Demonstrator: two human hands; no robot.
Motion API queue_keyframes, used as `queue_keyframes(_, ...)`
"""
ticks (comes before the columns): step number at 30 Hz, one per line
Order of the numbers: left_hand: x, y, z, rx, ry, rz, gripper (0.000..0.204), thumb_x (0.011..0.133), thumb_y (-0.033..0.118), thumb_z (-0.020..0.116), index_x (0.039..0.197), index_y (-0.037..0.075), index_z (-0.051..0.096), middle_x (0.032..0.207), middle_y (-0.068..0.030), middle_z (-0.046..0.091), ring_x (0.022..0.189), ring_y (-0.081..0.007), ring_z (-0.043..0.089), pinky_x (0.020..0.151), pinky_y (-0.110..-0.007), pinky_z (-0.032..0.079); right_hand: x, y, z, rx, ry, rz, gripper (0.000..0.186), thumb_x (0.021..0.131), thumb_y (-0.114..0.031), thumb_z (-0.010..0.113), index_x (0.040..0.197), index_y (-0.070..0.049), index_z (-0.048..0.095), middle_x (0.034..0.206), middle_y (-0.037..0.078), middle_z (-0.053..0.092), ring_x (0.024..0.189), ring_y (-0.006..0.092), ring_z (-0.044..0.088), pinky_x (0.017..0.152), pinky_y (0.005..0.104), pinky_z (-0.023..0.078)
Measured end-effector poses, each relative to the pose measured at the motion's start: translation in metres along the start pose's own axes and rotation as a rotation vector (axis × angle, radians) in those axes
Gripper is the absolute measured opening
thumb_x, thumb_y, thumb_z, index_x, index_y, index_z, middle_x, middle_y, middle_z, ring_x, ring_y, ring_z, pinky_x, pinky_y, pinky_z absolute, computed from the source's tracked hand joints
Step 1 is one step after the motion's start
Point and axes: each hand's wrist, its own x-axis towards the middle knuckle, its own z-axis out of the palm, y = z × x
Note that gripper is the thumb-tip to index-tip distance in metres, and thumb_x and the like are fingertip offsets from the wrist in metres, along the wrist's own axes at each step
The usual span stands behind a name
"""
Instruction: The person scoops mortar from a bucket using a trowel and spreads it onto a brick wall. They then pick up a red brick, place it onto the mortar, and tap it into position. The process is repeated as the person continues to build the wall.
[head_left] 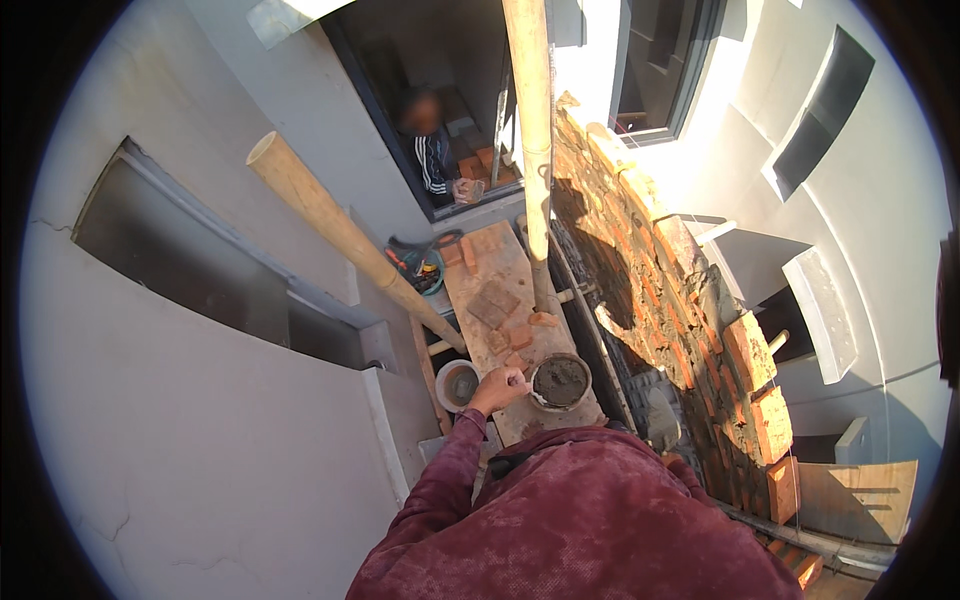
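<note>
My left hand [498, 390] is closed at the near-left rim of a round bucket [538, 401] filled with grey mortar [561, 380]. Its fingers pinch the bucket's edge or handle; exactly which I cannot tell. The bucket stands on a wooden plank platform [478, 247]. On my right, a grey trowel blade [661, 420] points away from me beside the brick wall. My right hand [682, 466] is at the trowel's near end, mostly hidden by my dark red sleeve and body, and appears closed on its handle.
A brick wall [640, 270] with mortar joints curves along the right. Loose bricks [494, 303] lie on the planks. Bamboo poles [538, 130] rise ahead and left. A second bucket [459, 384] and a tool bucket [428, 273] stand left. Another person [436, 165] is at the window opening.
</note>
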Motion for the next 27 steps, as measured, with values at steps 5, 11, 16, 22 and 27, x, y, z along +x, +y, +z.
queue_keyframes(5,-0.045,-0.157,0.045,0.000,-0.177,-0.454,0.040,0.086,0.039,0.060,0.066,0.004,0.062,0.062,-0.0111,0.060,0.061,-0.0246,0.059,0.061,-0.036,0.045,-0.019,-0.012,-0.023,0.054,0.004,0.054,0.037,0.085,-0.043,0.051,0.111,-0.023,0.068,0.116,0.007,0.065,0.109,0.0246,0.062,0.092,0.0388,0.049)
queue_keyframes(11,-0.109,-0.241,0.091,-0.184,-0.028,-0.467,0.020,0.078,0.024,0.068,0.075,0.004,0.066,0.074,-0.0097,0.067,0.071,-0.0222,0.063,0.067,-0.035,0.048,0.013,0.001,-0.005,-0.305,-0.018,-0.204,0.034,0.088,-0.040,0.052,0.117,-0.028,0.065,0.117,0.004,0.065,0.108,0.0227,0.062,0.091,0.0370,0.050)
queue_keyframes(16,-0.111,-0.266,0.098,-0.325,0.003,-0.412,0.016,0.076,0.018,0.068,0.083,0.004,0.067,0.079,-0.0084,0.068,0.074,-0.0199,0.065,0.070,-0.031,0.050,0.033,-0.011,-0.009,-0.276,-0.046,-0.137,0.030,0.091,-0.038,0.050,0.116,-0.032,0.065,0.118,0.002,0.065,0.108,0.0219,0.062,0.089,0.0355,0.050)
queue_keyframes(22,-0.089,-0.239,0.084,-0.476,-0.028,-0.520,0.023,0.077,0.017,0.065,0.095,0.002,0.067,0.087,-0.0093,0.069,0.081,-0.0199,0.065,0.075,-0.031,0.050,0.019,-0.037,-0.036,-0.270,-0.015,-0.237,0.037,0.091,-0.049,0.043,0.115,-0.031,0.065,0.118,0.009,0.063,0.110,0.0287,0.059,0.093,0.0405,0.047)
queue_keyframes(27,-0.074,-0.236,0.073,-0.314,0.042,-0.542,0.029,0.078,0.021,0.065,0.100,0.002,0.066,0.090,-0.0097,0.068,0.085,-0.0199,0.064,0.078,-0.032,0.050,0.051,-0.015,-0.012,-0.284,-0.016,-0.221,0.045,0.091,-0.053,0.039,0.120,-0.027,0.062,0.121,0.012,0.061,0.114,0.0304,0.056,0.098,0.0416,0.044)
